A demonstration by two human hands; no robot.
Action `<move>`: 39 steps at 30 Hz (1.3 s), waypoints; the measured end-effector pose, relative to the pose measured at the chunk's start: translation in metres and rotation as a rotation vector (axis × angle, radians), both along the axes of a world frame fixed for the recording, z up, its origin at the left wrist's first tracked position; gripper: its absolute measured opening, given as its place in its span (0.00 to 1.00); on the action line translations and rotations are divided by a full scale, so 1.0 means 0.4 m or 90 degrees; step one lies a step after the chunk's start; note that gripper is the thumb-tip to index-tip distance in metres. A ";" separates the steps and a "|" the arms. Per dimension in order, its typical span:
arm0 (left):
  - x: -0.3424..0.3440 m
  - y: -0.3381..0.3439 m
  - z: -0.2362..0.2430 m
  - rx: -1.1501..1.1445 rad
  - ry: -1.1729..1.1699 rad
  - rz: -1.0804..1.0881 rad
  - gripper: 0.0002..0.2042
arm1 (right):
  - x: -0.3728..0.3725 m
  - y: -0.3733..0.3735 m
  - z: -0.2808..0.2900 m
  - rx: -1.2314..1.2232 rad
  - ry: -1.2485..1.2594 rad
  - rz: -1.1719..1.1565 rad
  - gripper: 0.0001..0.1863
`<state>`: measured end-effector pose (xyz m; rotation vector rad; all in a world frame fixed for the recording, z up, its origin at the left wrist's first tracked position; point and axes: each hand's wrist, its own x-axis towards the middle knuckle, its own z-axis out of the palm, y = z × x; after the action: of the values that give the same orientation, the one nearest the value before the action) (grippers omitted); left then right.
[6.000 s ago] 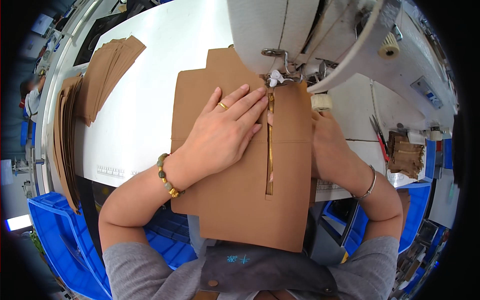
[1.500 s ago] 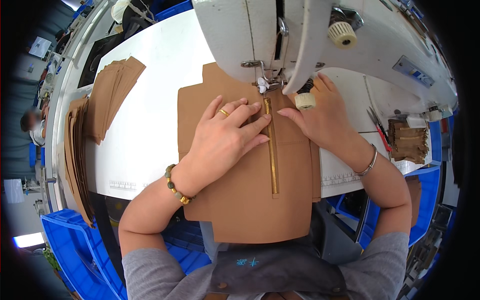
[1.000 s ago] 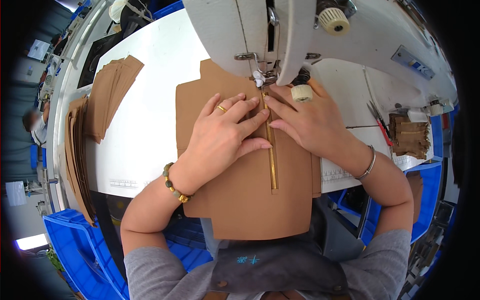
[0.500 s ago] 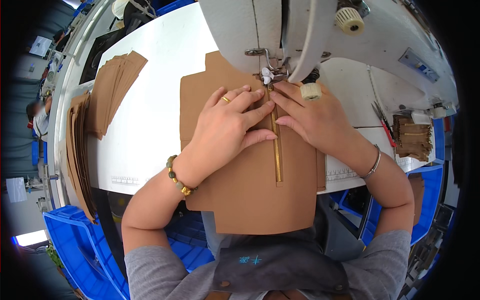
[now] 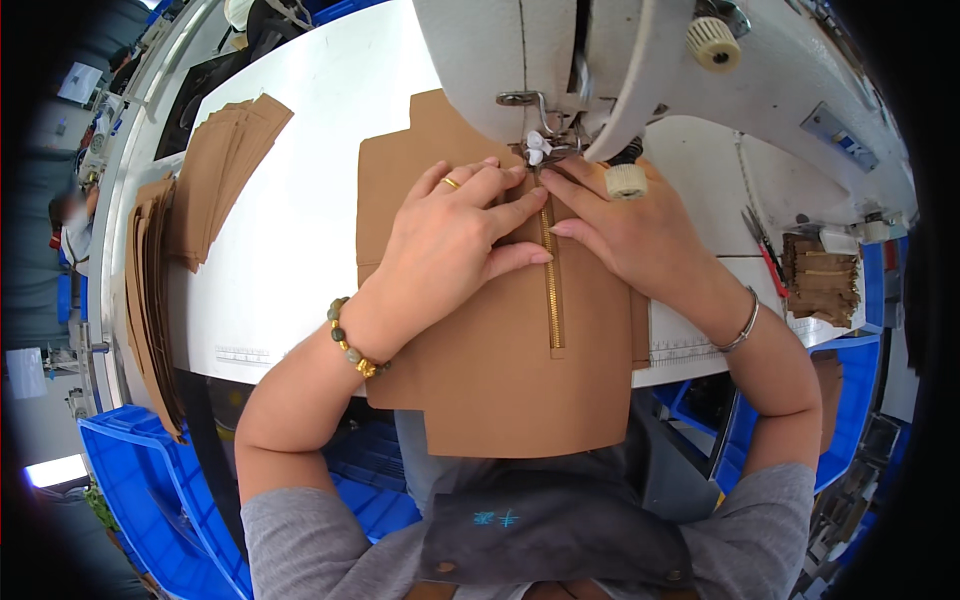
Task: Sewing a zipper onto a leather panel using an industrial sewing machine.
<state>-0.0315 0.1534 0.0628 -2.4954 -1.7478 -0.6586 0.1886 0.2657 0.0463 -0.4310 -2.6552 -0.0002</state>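
Observation:
A flat brown leather-like panel (image 5: 500, 400) lies under the sewing machine (image 5: 536, 60) and hangs over the table's front edge. Down its middle runs a gold-toothed zipper (image 5: 554, 310), set in a narrow slot. My left hand (image 5: 455, 225) presses flat on the panel left of the zipper, fingers stretched toward the presser foot (image 5: 538, 150). On the zipper's right side lies my right hand (image 5: 625, 220), also with fingers out, their tips close to the foot. Part of the right fingers is hidden behind a cream knob (image 5: 625, 181). Neither hand grips anything.
Stacks of brown panels (image 5: 225, 165) lie at the left, one stack (image 5: 150, 300) along the table's left edge. Red-handled scissors (image 5: 768, 255) and a bundle of brown zipper pieces (image 5: 822, 278) rest at the right. Blue crates (image 5: 150, 480) stand below the table on both sides.
The panel and its zipper have slid slightly farther under the machine, away from me. Both hands stay flat on it beside the presser foot.

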 end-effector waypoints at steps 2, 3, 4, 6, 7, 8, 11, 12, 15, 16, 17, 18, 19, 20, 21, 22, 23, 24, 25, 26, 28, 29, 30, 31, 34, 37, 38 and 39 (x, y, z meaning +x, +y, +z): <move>0.000 0.000 0.001 0.002 -0.006 0.004 0.27 | -0.002 0.001 0.001 -0.013 0.000 0.000 0.22; -0.001 0.000 0.002 0.004 -0.004 0.006 0.27 | -0.003 0.003 0.003 0.002 -0.003 0.007 0.22; -0.001 0.002 0.003 0.007 -0.002 0.007 0.27 | -0.006 0.005 0.005 0.001 0.016 0.011 0.22; -0.001 0.003 0.004 0.000 -0.008 0.013 0.27 | -0.007 0.009 0.011 0.001 0.031 0.017 0.21; -0.001 0.003 0.005 -0.016 -0.012 0.013 0.27 | -0.006 0.012 0.014 0.014 0.039 0.032 0.20; -0.001 0.002 0.004 -0.008 -0.009 0.014 0.27 | -0.005 0.010 0.015 0.009 0.042 0.029 0.20; -0.005 0.002 -0.002 0.001 0.006 0.013 0.27 | 0.004 -0.006 0.018 0.054 0.103 -0.015 0.17; -0.006 0.003 -0.006 -0.001 0.011 0.012 0.27 | 0.003 -0.008 0.018 0.054 0.103 -0.014 0.17; 0.007 -0.009 -0.006 0.006 0.051 0.032 0.30 | -0.002 -0.013 0.024 0.030 0.005 -0.076 0.15; 0.015 -0.019 0.000 -0.003 0.088 0.055 0.32 | -0.004 -0.014 0.030 0.035 0.002 -0.061 0.15; 0.026 -0.039 0.009 0.021 0.087 0.053 0.32 | -0.003 -0.014 0.037 0.030 -0.029 -0.065 0.15; 0.044 -0.078 0.021 -0.027 0.104 0.052 0.36 | 0.002 -0.018 0.048 0.046 -0.001 -0.042 0.15; 0.066 -0.122 0.033 -0.076 0.121 0.051 0.40 | 0.012 -0.023 0.060 0.059 -0.001 -0.026 0.15; 0.092 -0.175 0.046 -0.114 0.104 0.028 0.42 | 0.026 -0.032 0.073 0.069 -0.016 -0.017 0.15; 0.121 -0.230 0.057 -0.132 0.068 0.005 0.44 | 0.046 -0.043 0.086 0.066 -0.005 -0.011 0.15; 0.148 -0.271 0.061 -0.171 0.050 -0.015 0.46 | 0.072 -0.055 0.101 -0.001 0.000 0.009 0.14; 0.171 -0.294 0.053 -0.198 0.070 -0.019 0.46 | 0.097 -0.070 0.113 -0.069 0.004 0.030 0.13; 0.191 -0.304 0.040 -0.133 0.146 0.004 0.43 | 0.119 -0.085 0.119 -0.074 -0.002 0.030 0.13; 0.202 -0.310 0.032 -0.091 0.230 0.015 0.41 | 0.140 -0.098 0.124 -0.151 0.012 0.022 0.11; 0.193 -0.305 0.026 -0.038 0.263 0.009 0.34 | 0.160 -0.112 0.126 -0.232 0.009 0.002 0.09; 0.161 -0.290 0.033 -0.078 0.052 0.009 0.29 | 0.191 -0.144 0.122 -0.254 0.071 -0.004 0.09; 0.142 -0.282 0.046 -0.140 -0.131 -0.007 0.23 | 0.201 -0.160 0.116 -0.284 0.122 -0.033 0.09; 0.122 -0.271 0.060 -0.188 -0.245 0.030 0.17 | 0.204 -0.178 0.105 -0.283 0.114 -0.023 0.09; 0.104 -0.260 0.076 -0.225 -0.350 0.060 0.15 | 0.203 -0.198 0.092 -0.273 0.155 -0.020 0.10; 0.070 -0.233 0.119 -0.463 -0.467 0.174 0.19 | 0.178 -0.239 0.050 -0.217 0.194 0.030 0.13; 0.080 -0.225 0.139 -0.473 -0.528 0.178 0.26 | 0.141 -0.266 0.019 -0.153 0.174 0.094 0.16; 0.083 -0.225 0.142 -0.445 -0.529 0.161 0.26 | 0.132 -0.270 0.014 -0.141 0.128 0.105 0.17; 0.084 -0.227 0.145 -0.466 -0.551 0.178 0.26 | 0.124 -0.271 0.010 -0.132 0.153 0.115 0.17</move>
<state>0.0020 0.0626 0.1209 -2.3825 -3.0332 -1.4332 0.2383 0.1572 0.0502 -0.2380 -2.4548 0.3632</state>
